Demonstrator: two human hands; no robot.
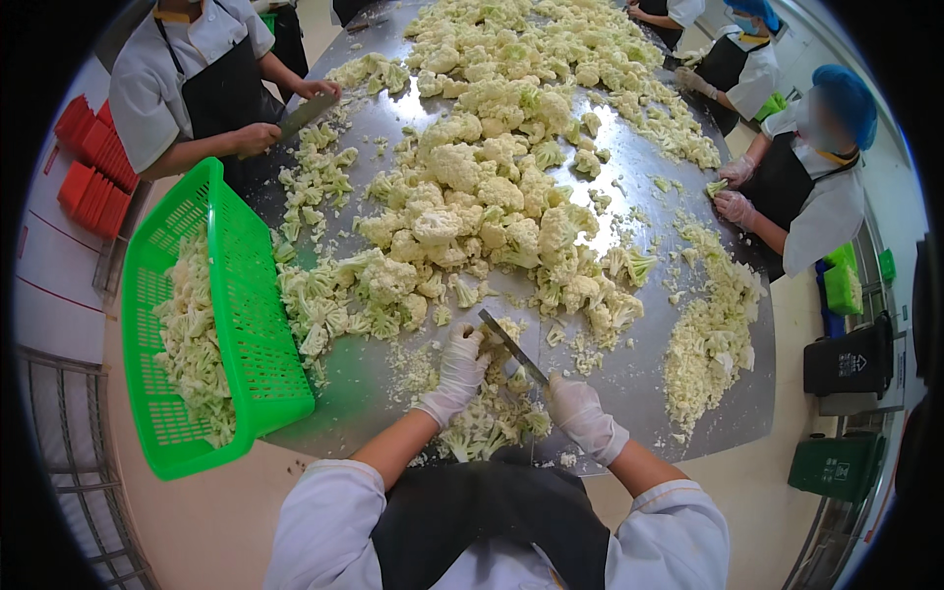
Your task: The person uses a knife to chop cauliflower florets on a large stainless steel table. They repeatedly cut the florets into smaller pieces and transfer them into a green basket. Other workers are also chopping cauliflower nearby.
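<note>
My right hand [584,417], in a clear glove, is closed round the handle of a knife [513,347]. Its narrow dark blade slants up and left toward my other hand. My left hand [460,374], also gloved, has its fingers curled on a cauliflower piece [503,339] beside the blade; the palm side is hidden. Below and between both hands lie cut cauliflower florets [482,425] near the table's front edge. Just beyond the knife tip begins a big heap of cauliflower [492,202] that runs to the far end of the metal table [364,413].
At the table's left edge a green slotted basket [261,324] leans, part-filled with florets. A co-worker at the far left holds a broad knife [307,113]. Co-workers stand along the right side. Small cauliflower bits [713,344] are piled at right. Bins [836,462] stand on the right.
</note>
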